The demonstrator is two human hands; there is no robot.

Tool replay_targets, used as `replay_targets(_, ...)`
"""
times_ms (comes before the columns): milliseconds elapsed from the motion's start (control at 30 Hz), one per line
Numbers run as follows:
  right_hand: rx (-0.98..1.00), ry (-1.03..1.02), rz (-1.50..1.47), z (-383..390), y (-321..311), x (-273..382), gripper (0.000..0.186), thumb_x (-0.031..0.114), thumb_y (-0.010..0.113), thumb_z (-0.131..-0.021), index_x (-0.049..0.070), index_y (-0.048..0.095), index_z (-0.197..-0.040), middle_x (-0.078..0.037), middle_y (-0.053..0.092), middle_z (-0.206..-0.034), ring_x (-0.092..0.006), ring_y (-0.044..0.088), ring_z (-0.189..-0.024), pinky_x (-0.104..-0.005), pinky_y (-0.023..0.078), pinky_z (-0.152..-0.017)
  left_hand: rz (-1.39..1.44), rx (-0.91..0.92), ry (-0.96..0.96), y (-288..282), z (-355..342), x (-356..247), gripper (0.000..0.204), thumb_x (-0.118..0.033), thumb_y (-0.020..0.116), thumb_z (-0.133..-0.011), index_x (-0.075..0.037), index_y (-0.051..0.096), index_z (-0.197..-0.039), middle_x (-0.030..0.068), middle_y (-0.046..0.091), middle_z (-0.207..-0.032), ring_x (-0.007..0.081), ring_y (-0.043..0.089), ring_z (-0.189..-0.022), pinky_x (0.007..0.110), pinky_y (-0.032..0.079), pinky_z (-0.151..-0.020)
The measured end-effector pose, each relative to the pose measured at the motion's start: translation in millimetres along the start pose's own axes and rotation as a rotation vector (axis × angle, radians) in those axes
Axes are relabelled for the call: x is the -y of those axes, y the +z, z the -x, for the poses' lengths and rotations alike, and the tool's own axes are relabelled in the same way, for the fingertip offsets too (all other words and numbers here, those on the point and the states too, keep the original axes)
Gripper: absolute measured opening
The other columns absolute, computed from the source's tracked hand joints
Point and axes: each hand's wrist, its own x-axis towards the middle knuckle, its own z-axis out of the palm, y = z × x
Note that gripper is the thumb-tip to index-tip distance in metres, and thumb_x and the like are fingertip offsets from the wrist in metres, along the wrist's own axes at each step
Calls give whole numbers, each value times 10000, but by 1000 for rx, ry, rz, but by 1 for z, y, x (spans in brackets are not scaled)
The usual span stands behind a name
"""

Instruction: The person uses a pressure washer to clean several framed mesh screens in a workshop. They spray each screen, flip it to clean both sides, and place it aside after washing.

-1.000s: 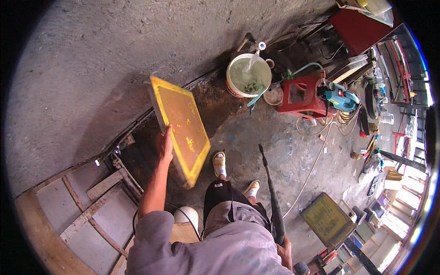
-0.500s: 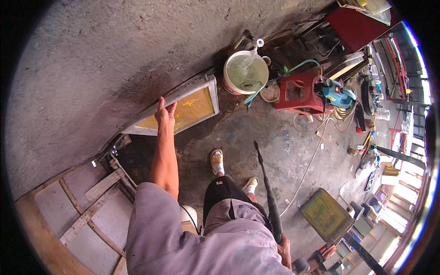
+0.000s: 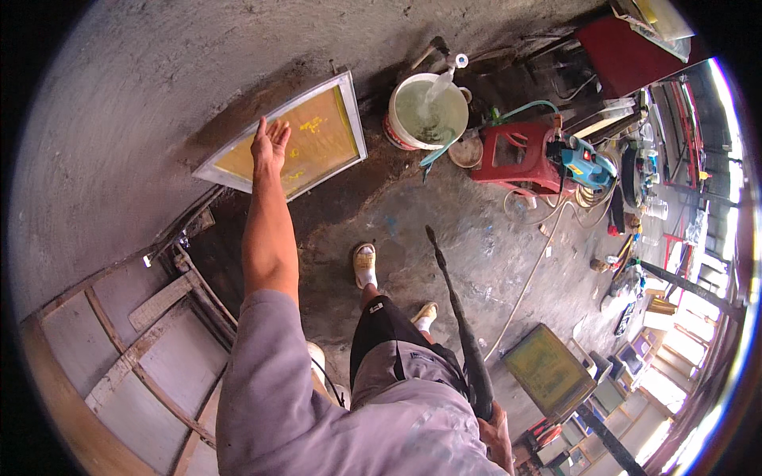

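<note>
Evidently, the left hand was open, fingers spread in front of the yellow screen; whether it touched the surface could not be told. The screen, edged by a pale frame, leaned at the rough grey wall, its right-hand edge near the white bucket but apart from it, its long lower edge facing the floor. The right hand was closed around the rear of a dark spray wand, whose tip pointed out over the floor, well apart from both screen and bucket. A stretch of floor lay between that tip and the red stool, and a pale hose ran across farther right. The blue machine on the stool carried a small label (too small to read), and the black shorts bore a little white mark.
</note>
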Motion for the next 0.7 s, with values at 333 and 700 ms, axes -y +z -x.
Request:
replay_targets(333,77,-342,-161,19,-51,-23,401,227,686,-620,0,591,-937,-28,607,-705,-95,552,-673,-287,467,-600,-826,220,-362,-68,271,150,506,-501,471,-915,-66,585,-682,48,562,-602,139,519,-502,285,439,-488)
replay_targets(700,137,-768,174,-43,-96,-240,573,273,761,-634,-107,497,-972,-182,602,-648,-244,604,-573,-371,470,-566,-365,882,-412,-75,686,339,593,-596,430,-907,-47,561,-1088,97,608,-1056,188,584,-989,358,446,-877)
